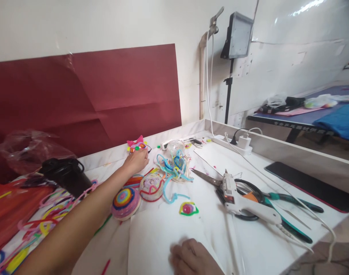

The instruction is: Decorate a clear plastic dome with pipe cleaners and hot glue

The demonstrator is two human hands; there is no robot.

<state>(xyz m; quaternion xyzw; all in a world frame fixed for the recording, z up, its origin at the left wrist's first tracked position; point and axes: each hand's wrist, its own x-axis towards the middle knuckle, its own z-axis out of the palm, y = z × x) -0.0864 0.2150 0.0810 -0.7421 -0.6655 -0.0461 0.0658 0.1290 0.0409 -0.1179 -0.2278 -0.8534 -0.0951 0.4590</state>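
My left hand (138,159) reaches to the back of the table, its fingers closed at the lower edge of a pink cat-face craft (137,144) with pointed ears and orange eyes. My fingers hide part of that face. Low in the view, my right hand (193,256) is slightly blurred, its fingers curled in over a white sheet (154,236), with nothing visible in them. Between the hands lie a round craft with coloured rings (125,202), a round craft with a red trim (151,187) and a small eye-shaped piece (188,208) edged in green and yellow.
A tangle of pipe cleaners (177,164) lies mid-table. To the right are scissors (208,177), a white glue gun (245,206), green-handled pliers (288,217), a power strip (234,145) and a black phone-like slab (311,185). A black container (67,175) lies left.
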